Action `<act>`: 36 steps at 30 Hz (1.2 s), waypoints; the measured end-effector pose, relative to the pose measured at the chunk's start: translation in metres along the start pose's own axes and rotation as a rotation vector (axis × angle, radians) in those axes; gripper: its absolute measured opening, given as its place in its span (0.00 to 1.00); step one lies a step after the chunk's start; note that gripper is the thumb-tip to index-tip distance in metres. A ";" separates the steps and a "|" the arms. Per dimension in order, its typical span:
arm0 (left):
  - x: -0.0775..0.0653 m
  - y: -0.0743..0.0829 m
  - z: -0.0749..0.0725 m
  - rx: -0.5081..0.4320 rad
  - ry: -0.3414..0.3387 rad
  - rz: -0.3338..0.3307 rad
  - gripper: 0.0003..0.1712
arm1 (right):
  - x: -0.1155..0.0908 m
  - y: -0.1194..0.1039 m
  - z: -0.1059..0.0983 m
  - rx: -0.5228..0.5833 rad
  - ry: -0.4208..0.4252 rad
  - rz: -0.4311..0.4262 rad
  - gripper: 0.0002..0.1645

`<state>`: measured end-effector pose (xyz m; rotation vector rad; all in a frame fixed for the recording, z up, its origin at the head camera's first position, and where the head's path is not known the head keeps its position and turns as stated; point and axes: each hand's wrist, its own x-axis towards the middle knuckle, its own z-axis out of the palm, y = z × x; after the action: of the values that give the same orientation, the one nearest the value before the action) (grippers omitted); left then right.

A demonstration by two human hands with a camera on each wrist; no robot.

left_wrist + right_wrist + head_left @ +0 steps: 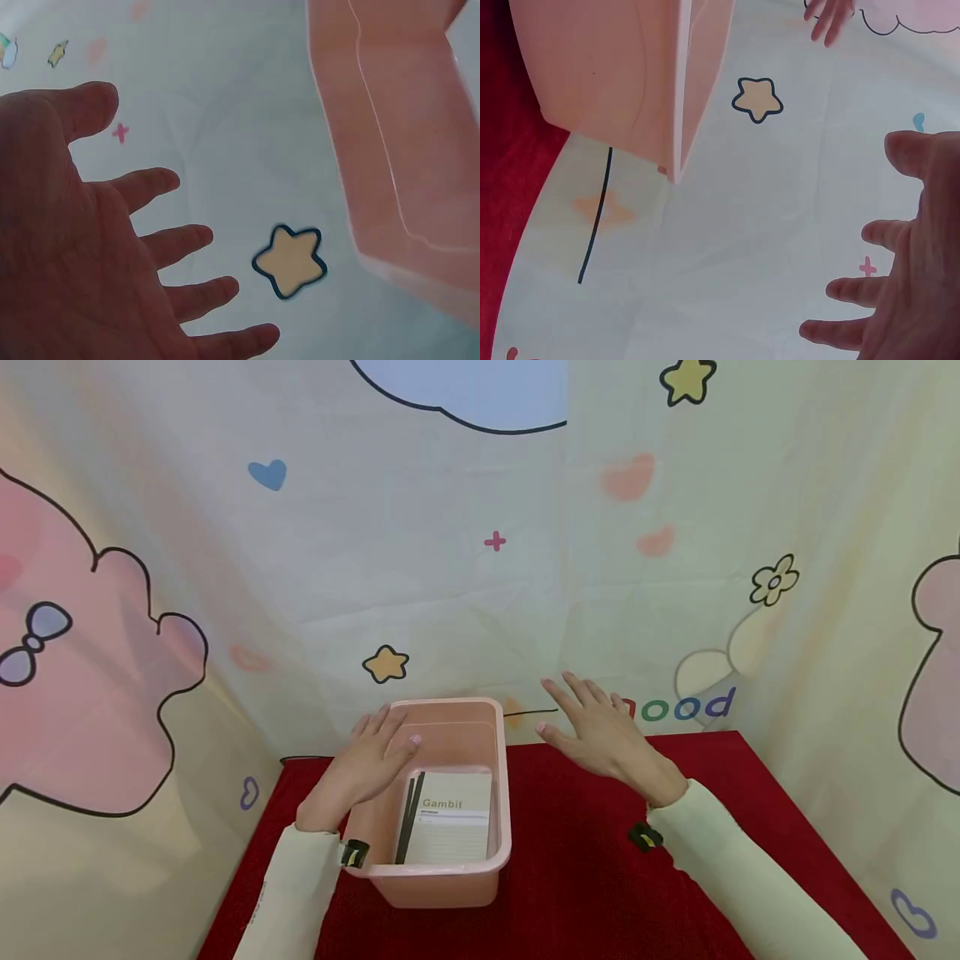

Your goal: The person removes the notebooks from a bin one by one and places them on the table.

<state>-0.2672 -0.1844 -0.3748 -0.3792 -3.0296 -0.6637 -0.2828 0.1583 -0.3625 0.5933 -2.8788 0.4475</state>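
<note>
A pink plastic bin (pixel 504 793) stands on the red cloth, left of centre. Inside lie white notebooks (pixel 450 827) with black spines, the top one printed "Gambit". My left hand (pixel 363 764) is raised above the bin's left side with its fingers spread, holding nothing; its palm (pixel 82 255) shows in the left wrist view, apart from the bin. To the right of the bin, my right hand (pixel 603 735) hovers over the cloth's far edge, fingers extended and nothing in them. The right wrist view shows that hand (pixel 900 277) well away from the bin.
Red cloth (pixel 585 877) covers the table. A pale curtain (pixel 435 585) printed with stars, hearts and cartoon shapes hangs behind it and at both sides. Small dark devices, such as the one at the right wrist (pixel 646 837), are worn on both wrists.
</note>
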 end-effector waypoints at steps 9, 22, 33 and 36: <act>-0.017 -0.045 -0.006 -0.117 -0.008 -0.091 0.47 | 0.003 -0.011 0.005 0.031 0.013 -0.021 0.45; -0.035 -0.082 0.005 -0.289 -0.032 -0.201 0.44 | 0.024 -0.046 0.019 0.044 0.030 -0.097 0.44; -0.048 -0.105 0.031 -0.668 -0.041 -0.223 0.46 | 0.042 -0.081 0.026 0.057 0.045 -0.144 0.42; -0.052 -0.109 0.039 -0.729 -0.049 -0.217 0.46 | 0.048 -0.089 0.029 0.070 0.047 -0.150 0.42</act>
<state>-0.2419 -0.2763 -0.4586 -0.0605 -2.7758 -1.7902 -0.2931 0.0542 -0.3564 0.7919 -2.7587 0.5329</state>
